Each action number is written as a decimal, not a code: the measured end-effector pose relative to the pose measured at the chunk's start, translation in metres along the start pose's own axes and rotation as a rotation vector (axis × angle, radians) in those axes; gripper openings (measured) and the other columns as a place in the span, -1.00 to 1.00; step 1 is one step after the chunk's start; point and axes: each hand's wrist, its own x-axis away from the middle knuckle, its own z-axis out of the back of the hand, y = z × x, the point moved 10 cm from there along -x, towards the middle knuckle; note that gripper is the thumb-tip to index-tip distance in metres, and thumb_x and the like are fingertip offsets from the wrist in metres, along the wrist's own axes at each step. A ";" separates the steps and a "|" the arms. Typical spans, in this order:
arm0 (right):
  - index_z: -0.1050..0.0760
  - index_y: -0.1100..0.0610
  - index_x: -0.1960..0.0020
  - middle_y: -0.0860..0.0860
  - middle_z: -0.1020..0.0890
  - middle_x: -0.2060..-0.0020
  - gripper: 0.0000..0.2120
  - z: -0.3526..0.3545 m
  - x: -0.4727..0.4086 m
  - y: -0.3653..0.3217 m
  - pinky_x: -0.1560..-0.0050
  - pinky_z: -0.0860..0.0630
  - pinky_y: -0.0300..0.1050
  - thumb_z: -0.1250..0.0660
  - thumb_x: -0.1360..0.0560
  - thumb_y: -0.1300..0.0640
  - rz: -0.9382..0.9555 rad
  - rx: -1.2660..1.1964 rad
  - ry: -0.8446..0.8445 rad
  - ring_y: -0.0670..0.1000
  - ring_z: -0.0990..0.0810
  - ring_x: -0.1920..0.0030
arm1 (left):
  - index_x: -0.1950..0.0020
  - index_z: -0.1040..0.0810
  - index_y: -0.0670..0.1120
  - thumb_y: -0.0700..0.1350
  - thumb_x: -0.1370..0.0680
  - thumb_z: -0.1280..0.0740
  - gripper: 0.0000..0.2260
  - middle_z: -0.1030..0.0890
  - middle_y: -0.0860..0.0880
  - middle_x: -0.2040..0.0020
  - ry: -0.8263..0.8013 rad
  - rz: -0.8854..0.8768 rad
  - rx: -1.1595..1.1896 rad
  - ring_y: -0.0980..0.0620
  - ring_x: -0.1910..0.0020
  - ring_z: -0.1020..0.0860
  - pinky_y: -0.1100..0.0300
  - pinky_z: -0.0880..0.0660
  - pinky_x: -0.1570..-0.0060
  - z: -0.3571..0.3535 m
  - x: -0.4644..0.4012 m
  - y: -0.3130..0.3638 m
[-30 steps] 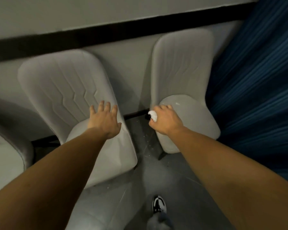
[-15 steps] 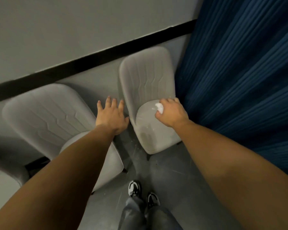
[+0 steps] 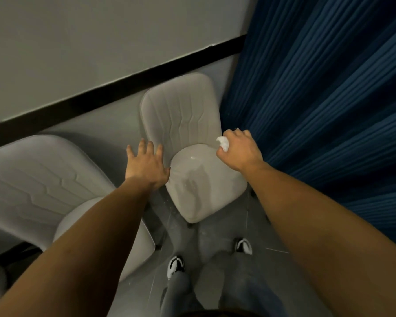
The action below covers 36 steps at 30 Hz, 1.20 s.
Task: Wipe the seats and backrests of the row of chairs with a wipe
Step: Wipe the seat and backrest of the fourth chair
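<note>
Your right hand has its fingers curled around a crumpled white wipe, held at the back right corner of the end chair's seat, just beside the blue curtain. Your left hand spreads straight fingers by the seat's left edge, near the neighbouring chair.

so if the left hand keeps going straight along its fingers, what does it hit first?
Probably the left edge of the end chair's backrest: the left hand is open, fingers pointing up-frame at it. Depth is unclear; it could slip past into the gap toward the wall.
</note>
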 end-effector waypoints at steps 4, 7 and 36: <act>-0.48 0.15 -0.20 0.14 -0.56 -0.08 -0.63 -0.007 -0.029 0.025 -0.10 -0.45 0.10 -0.26 -0.51 -0.06 0.034 0.020 -0.028 0.17 -0.42 -0.11 | -0.55 0.01 0.00 0.37 -0.49 0.01 -0.26 -0.11 -0.17 -0.54 -0.043 0.080 0.013 -0.20 -0.52 0.04 -0.33 0.10 -0.39 -0.011 -0.016 -0.002; -0.49 0.15 -0.20 0.14 -0.56 -0.08 -0.63 -0.014 -0.053 0.042 -0.10 -0.46 0.09 -0.27 -0.50 -0.06 0.093 0.009 -0.056 0.17 -0.41 -0.12 | -0.55 0.00 0.00 0.37 -0.49 -0.02 -0.26 -0.10 -0.15 -0.55 -0.075 0.189 0.021 -0.19 -0.52 0.04 -0.35 0.09 -0.39 -0.021 -0.025 -0.004; -0.44 0.09 -0.35 0.10 -0.53 -0.25 -0.43 -0.304 -0.187 0.121 -0.20 -0.45 0.08 -0.19 -0.42 -0.16 0.579 -0.042 -0.206 0.18 -0.41 -0.20 | -0.57 0.05 0.03 0.48 -0.45 0.28 -0.19 0.00 -0.10 -0.57 -0.085 0.710 0.031 -0.12 -0.52 0.19 -0.24 0.19 -0.40 -0.255 -0.073 0.093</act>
